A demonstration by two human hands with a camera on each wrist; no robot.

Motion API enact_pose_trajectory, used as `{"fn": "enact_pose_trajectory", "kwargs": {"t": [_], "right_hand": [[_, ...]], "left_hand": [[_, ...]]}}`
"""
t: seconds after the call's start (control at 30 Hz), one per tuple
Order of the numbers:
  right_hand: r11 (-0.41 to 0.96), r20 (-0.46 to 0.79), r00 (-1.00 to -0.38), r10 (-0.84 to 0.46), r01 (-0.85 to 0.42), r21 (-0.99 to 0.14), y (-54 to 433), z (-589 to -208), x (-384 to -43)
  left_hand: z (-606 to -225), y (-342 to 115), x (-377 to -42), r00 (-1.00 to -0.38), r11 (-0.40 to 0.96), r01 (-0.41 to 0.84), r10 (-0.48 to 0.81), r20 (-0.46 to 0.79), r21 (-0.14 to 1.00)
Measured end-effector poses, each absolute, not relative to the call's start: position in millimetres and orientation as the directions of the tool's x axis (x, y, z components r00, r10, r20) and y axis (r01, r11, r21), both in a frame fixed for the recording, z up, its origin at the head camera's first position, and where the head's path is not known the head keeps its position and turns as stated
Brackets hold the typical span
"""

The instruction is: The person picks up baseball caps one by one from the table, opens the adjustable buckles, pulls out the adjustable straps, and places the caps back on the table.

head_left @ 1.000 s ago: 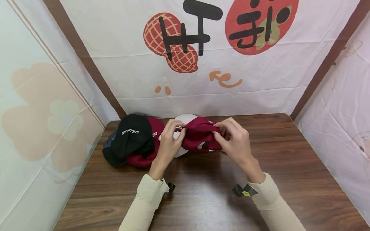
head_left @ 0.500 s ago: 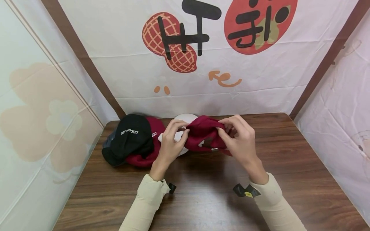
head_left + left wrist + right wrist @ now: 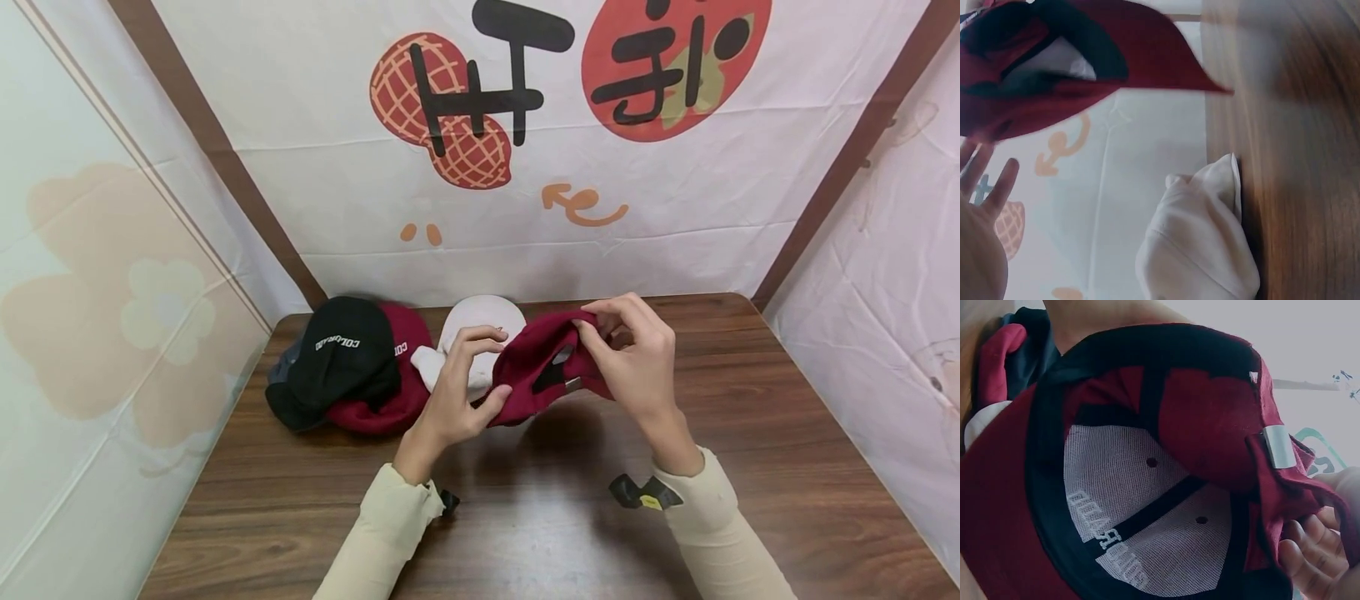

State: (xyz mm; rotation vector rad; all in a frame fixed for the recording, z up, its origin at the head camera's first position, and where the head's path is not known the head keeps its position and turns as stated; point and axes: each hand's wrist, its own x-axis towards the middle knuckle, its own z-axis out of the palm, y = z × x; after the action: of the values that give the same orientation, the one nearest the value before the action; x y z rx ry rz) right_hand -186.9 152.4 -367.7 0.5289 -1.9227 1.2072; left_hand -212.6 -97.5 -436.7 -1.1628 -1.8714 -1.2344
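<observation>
A maroon baseball cap (image 3: 525, 362) is held up over the table, tilted so that its underside and back opening show. My right hand (image 3: 637, 358) pinches it at the back near the strap; in the right wrist view a silver buckle (image 3: 1280, 447) sits beside the curled fingers (image 3: 1313, 556). Inside the crown are dark bands and whitish mesh with reversed lettering. My left hand (image 3: 453, 396) has its fingers loosely spread at the cap's left edge, the thumb overlapping that edge. In the left wrist view the left fingers (image 3: 1004, 187) extend below the cap, gripping nothing.
A white cap (image 3: 480, 321) lies behind my left hand at the table's back. Left of it, a black cap (image 3: 348, 350) with COLORADO lettering overlaps another maroon cap (image 3: 378, 412) and a greyish-blue one. Printed cloth walls (image 3: 675, 225) border the wooden table (image 3: 750, 450).
My left hand has let go of the maroon cap, its fingers spreading. The right hand has shifted slightly right, and the cap has turned so its left end hangs lower. More of the white cap shows.
</observation>
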Motion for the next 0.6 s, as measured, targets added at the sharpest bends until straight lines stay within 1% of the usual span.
{"fn": "enact_pose_trajectory", "kwargs": {"t": [0.13, 0.27, 0.33, 0.4, 0.5, 0.6], "right_hand": [[0.459, 0.788, -0.612, 0.063, -0.684, -0.568, 152.8, -367.5, -187.0], [0.454, 0.781, -0.62, 0.077, -0.676, -0.581, 153.0, -367.6, -187.5], [0.456, 0.779, -0.622, 0.082, -0.672, -0.584, 153.1, -367.4, -187.4], [0.456, 0.777, -0.624, 0.089, -0.668, -0.589, 153.1, -367.8, -187.4], [0.452, 0.769, -0.632, 0.093, -0.661, -0.598, 152.9, -369.0, -187.1], [0.441, 0.754, -0.652, 0.086, -0.653, -0.615, 152.5, -370.5, -186.6]], "left_hand": [[-436.7, -95.0, -207.5, -0.382, 0.193, 0.922, 0.323, 0.866, 0.335], [-436.2, -92.8, -205.5, -0.297, 0.225, 0.946, 0.302, 0.906, 0.236], [-435.7, -91.8, -204.9, -0.254, 0.232, 0.955, 0.309, 0.917, 0.187], [-435.3, -90.9, -204.0, -0.224, 0.235, 0.96, 0.331, 0.917, 0.149], [-435.0, -89.4, -201.8, -0.21, 0.258, 0.959, 0.372, 0.904, 0.116], [-435.5, -88.0, -199.5, -0.214, 0.288, 0.952, 0.395, 0.893, 0.101]]}}
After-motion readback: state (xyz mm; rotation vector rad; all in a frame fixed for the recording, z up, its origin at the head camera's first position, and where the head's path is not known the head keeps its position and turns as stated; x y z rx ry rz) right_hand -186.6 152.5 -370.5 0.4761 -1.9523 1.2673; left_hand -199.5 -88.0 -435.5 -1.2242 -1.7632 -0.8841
